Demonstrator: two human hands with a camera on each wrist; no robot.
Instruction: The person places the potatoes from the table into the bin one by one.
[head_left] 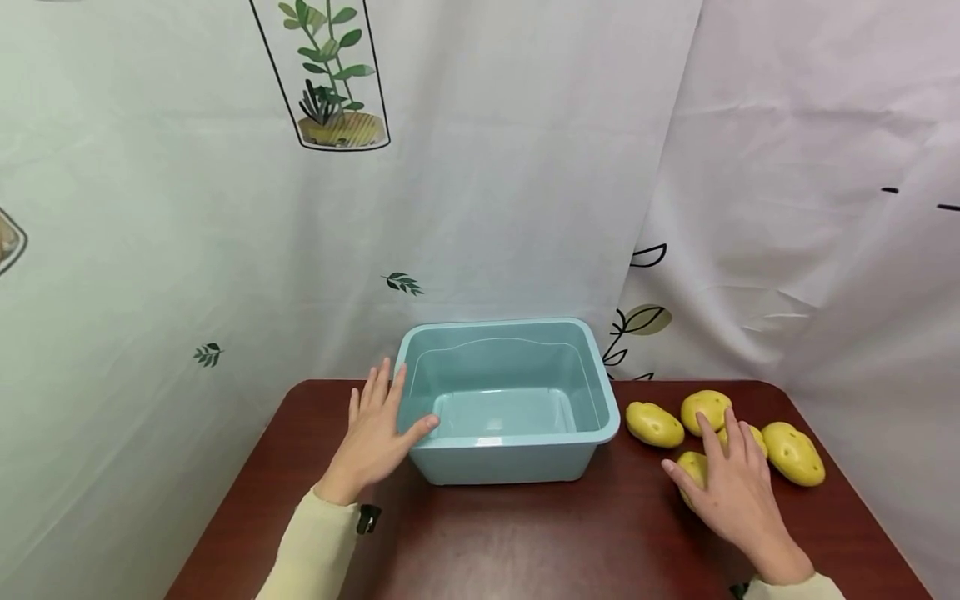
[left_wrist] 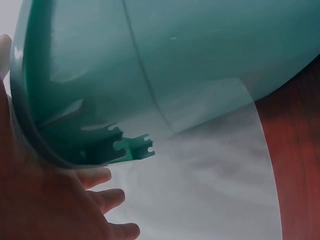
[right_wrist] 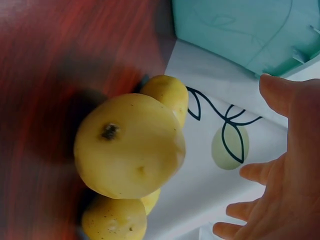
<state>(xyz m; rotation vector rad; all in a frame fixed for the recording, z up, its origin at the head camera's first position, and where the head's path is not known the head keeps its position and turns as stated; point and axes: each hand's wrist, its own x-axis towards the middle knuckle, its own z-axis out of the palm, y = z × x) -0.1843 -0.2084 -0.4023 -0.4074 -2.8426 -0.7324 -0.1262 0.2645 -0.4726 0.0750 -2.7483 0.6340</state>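
Observation:
A light blue plastic basin [head_left: 502,461] stands on the table with nothing inside it. My left hand [head_left: 375,442] is at its left rim, fingers spread and thumb reaching over the edge. From the left wrist view, that hand [left_wrist: 55,205] lies beside the basin's rim [left_wrist: 18,90]. Over a group of yellow potatoes on the right, my right hand [head_left: 738,496] hovers with fingers extended, partly hiding two of them. The nearest potato [head_left: 692,473] lies by its thumb. In the right wrist view this potato [right_wrist: 132,150] is large, apart from the fingers [right_wrist: 257,172].
Other potatoes, one next to the basin [head_left: 655,425] and one near the table's right edge [head_left: 793,454], lie around the right hand. A patterned white cloth [head_left: 487,208] hangs behind the dark red table [head_left: 495,542].

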